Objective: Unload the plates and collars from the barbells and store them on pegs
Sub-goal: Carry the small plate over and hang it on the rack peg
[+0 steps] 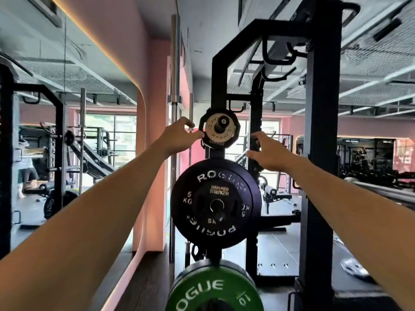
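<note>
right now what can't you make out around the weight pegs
- Green plate, head view: lower half cut off by the bottom edge.
- Top peg: how many plates sit behind the small pale plate is hidden by it.
- Left hand: fingertips reach the small stack's edge; grip unclear.
- White object on the floor: too blurred to identify.
- Right hand: apart from the plates, holding nothing.

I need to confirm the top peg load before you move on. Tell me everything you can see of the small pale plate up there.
The small pale plate is a cream, metallic-looking disc with dark ROGUE lettering, hanging upright on the top peg of the rack, in front of a larger black plate. The peg's end pokes through its centre hole. The left hand reaches its left edge; the right hand is off it.
</note>
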